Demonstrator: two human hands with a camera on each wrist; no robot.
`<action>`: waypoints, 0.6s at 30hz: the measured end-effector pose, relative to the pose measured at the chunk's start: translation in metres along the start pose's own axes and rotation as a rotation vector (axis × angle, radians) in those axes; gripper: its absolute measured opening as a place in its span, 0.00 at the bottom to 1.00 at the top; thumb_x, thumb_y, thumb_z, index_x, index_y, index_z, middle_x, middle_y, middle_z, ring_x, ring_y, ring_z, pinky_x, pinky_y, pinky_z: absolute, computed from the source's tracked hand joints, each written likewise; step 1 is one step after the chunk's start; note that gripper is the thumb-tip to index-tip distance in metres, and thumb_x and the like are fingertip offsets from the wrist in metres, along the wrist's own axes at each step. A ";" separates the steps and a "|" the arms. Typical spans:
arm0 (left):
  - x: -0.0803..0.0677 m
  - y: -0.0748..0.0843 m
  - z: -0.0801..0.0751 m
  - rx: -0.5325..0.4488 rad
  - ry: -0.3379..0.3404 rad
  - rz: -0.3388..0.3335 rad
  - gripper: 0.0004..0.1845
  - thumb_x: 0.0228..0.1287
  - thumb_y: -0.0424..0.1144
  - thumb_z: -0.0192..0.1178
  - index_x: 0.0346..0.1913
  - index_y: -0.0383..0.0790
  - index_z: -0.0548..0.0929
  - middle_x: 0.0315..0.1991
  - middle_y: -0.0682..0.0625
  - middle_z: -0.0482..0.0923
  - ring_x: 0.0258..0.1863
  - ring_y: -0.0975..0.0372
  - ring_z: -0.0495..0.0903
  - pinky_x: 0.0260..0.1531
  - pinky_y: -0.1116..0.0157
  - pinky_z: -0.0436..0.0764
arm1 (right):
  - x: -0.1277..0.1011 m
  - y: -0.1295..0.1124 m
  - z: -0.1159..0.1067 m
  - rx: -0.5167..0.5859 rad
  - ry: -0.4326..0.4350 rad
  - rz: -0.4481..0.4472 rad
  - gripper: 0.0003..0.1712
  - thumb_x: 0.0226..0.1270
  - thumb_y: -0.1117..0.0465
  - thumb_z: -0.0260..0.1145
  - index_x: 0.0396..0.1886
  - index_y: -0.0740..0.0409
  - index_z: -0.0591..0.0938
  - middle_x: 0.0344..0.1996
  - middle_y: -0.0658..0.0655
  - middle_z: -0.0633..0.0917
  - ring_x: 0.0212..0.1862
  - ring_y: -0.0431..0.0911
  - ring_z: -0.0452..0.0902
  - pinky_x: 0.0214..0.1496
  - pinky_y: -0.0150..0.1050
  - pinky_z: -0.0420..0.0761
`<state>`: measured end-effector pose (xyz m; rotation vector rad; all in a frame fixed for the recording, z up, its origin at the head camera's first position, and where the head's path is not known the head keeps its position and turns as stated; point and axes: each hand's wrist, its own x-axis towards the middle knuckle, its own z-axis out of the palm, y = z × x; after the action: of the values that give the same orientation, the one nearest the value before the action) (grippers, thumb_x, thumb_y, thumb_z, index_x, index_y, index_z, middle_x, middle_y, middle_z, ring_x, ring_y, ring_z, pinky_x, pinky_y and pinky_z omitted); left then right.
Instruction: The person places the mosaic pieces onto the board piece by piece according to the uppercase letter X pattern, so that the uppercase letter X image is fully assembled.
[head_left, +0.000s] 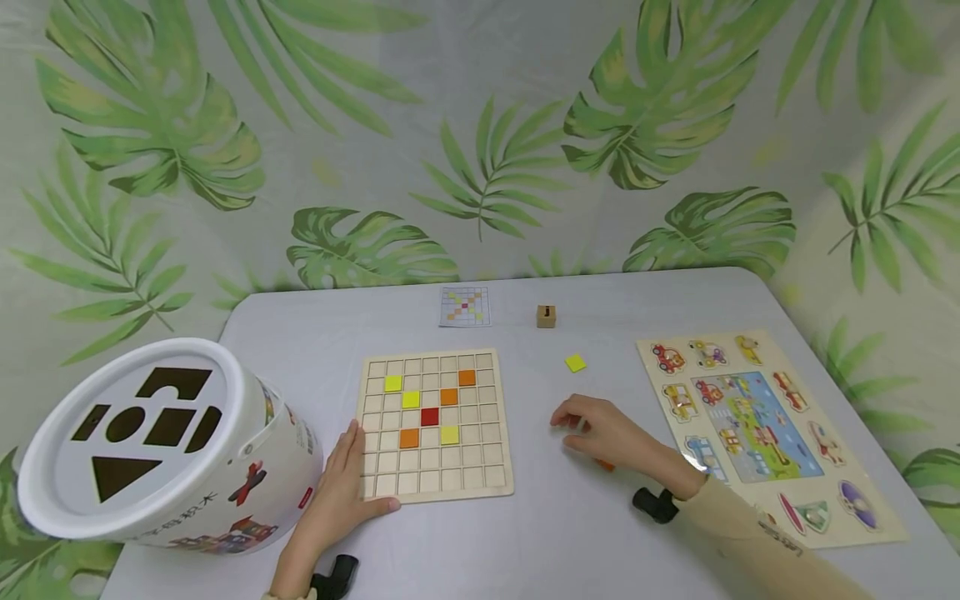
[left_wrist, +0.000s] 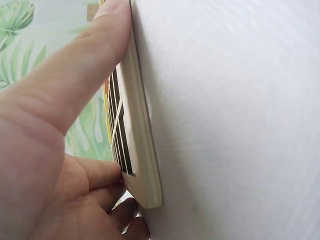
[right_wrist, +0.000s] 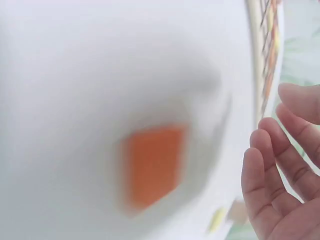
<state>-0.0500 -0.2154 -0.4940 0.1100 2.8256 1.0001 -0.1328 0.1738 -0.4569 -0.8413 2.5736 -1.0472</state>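
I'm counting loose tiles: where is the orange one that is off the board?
In the head view the orange tile lies on the table right of the board, mostly hidden under the right hand; the right wrist view shows it blurred.

I sat at a pale grey worktop (head_left: 600, 533) under soft, even light; a leaf-printed cloth (head_left: 480, 150) hung behind it.
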 end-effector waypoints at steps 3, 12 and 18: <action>0.000 0.000 0.000 0.001 -0.002 -0.004 0.65 0.41 0.49 0.77 0.72 0.22 0.45 0.74 0.32 0.36 0.71 0.36 0.38 0.64 0.38 0.46 | -0.022 0.013 -0.009 -0.020 0.029 0.019 0.13 0.55 0.70 0.71 0.41 0.59 0.82 0.36 0.50 0.80 0.39 0.46 0.74 0.41 0.40 0.78; -0.001 0.001 -0.001 -0.007 -0.001 -0.001 0.65 0.41 0.49 0.77 0.72 0.22 0.45 0.74 0.31 0.36 0.70 0.36 0.38 0.64 0.37 0.46 | -0.051 0.034 -0.009 -0.125 0.046 0.035 0.15 0.50 0.68 0.75 0.37 0.53 0.81 0.34 0.46 0.74 0.37 0.41 0.71 0.40 0.35 0.76; -0.001 0.001 -0.001 -0.010 -0.013 -0.003 0.65 0.42 0.49 0.77 0.72 0.22 0.45 0.74 0.32 0.35 0.71 0.37 0.37 0.64 0.38 0.46 | -0.042 0.033 -0.002 -0.127 0.063 -0.002 0.17 0.47 0.74 0.70 0.36 0.55 0.80 0.32 0.46 0.74 0.35 0.41 0.71 0.37 0.33 0.76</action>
<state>-0.0495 -0.2155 -0.4925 0.1104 2.8079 1.0092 -0.1136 0.2181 -0.4783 -0.8543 2.7171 -0.9335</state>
